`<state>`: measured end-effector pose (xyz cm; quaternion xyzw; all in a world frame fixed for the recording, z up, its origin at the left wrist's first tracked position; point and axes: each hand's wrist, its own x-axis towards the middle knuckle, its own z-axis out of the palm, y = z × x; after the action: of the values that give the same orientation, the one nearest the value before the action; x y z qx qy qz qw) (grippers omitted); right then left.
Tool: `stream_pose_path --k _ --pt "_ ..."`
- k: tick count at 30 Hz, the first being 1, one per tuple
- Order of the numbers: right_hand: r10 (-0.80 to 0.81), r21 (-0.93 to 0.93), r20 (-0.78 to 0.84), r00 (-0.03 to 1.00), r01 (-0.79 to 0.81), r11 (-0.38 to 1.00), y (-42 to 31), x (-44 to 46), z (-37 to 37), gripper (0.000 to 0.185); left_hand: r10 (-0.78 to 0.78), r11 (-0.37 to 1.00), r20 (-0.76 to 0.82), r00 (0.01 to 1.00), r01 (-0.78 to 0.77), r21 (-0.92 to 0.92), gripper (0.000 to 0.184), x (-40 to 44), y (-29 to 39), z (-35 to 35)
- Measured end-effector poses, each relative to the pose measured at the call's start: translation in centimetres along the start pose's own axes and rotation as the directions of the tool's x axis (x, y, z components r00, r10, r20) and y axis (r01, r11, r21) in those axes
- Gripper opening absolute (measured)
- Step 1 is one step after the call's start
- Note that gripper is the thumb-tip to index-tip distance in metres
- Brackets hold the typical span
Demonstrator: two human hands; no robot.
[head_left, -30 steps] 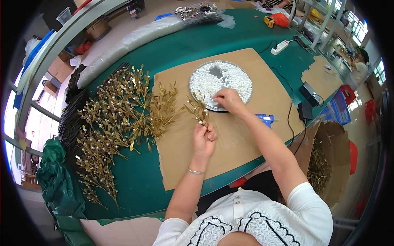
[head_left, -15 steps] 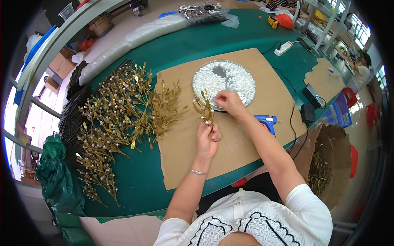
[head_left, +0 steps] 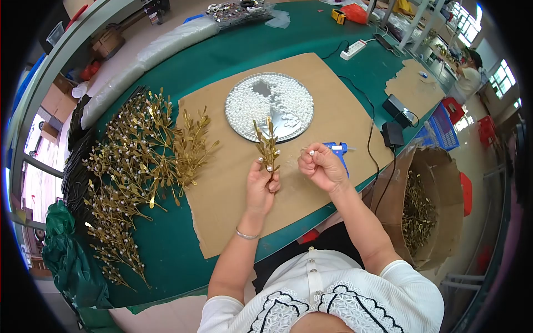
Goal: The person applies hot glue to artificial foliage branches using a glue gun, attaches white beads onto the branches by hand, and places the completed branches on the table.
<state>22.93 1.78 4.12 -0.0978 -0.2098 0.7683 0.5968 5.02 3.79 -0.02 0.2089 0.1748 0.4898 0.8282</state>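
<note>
My left hand [head_left: 262,187] is closed on the stem of a gold leafy sprig [head_left: 267,145], which stands upright with white pearls near its base. To its right, apart from the sprig, my right hand [head_left: 323,168] pinches a white pearl [head_left: 312,152] between thumb and forefinger. Beyond both hands lies a round tray [head_left: 227,115] of white pearls, with bare patches showing. A blue glue gun [head_left: 340,150] rests just behind my right hand, partly hidden by it. The brown cardboard sheet [head_left: 222,222] lies under the tray.
Many gold sprigs with pearls [head_left: 127,161] cover the table's left side, beside dark stems [head_left: 78,177]. A power strip [head_left: 353,50], black adapters [head_left: 392,134] and cables lie at right. A carton [head_left: 444,222] holds more sprigs. A person [head_left: 469,77] sits at far right.
My right hand has moved back from the tray's edge towards me, now with a pearl showing in its fingers. The view has shifted, so the table's things appear further left. My left hand still holds the sprig.
</note>
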Motion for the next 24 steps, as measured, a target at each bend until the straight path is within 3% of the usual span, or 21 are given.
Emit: stream_pose_path --k 9,13,16,19,21,22,24 --pt "-0.040 -0.132 -0.219 0.975 0.011 0.991 0.8 -1.1 0.9 0.015 -0.006 0.999 -0.031 1.000 0.007 0.038 0.022 0.0 0.5 0.3" --pt "-0.050 -0.164 -0.236 0.970 0.011 0.986 0.6 -1.3 1.4 0.015 0.016 0.997 -0.022 1.000 -0.015 0.077 0.025 0.0 0.3 0.2" --pt "-0.089 -0.208 -0.163 0.983 0.055 0.977 0.6 -1.3 1.4 0.013 0.058 0.989 -0.045 0.997 -0.051 0.142 0.027 0.0 0.0 0.5" --pt "-0.168 -0.366 -0.209 0.963 0.082 0.927 0.6 -1.5 2.0 0.013 0.098 0.973 -0.070 0.993 -0.081 0.216 0.029 0.0 -0.2 0.7" --pt "-0.300 -0.619 -0.213 0.930 0.109 0.778 0.7 -1.5 2.5 0.011 0.113 0.966 -0.070 0.991 -0.094 0.239 0.031 -0.1 -0.2 0.7" --pt "-0.296 -0.617 -0.214 0.931 0.106 0.779 0.8 -1.4 2.6 0.011 0.113 0.967 -0.054 0.992 -0.098 0.235 0.033 -0.1 -0.1 0.6" --pt "-0.369 -0.758 -0.189 0.910 0.104 0.644 0.9 -1.3 2.6 0.012 0.114 0.968 -0.041 0.993 -0.101 0.232 0.036 -0.1 -0.1 0.5"
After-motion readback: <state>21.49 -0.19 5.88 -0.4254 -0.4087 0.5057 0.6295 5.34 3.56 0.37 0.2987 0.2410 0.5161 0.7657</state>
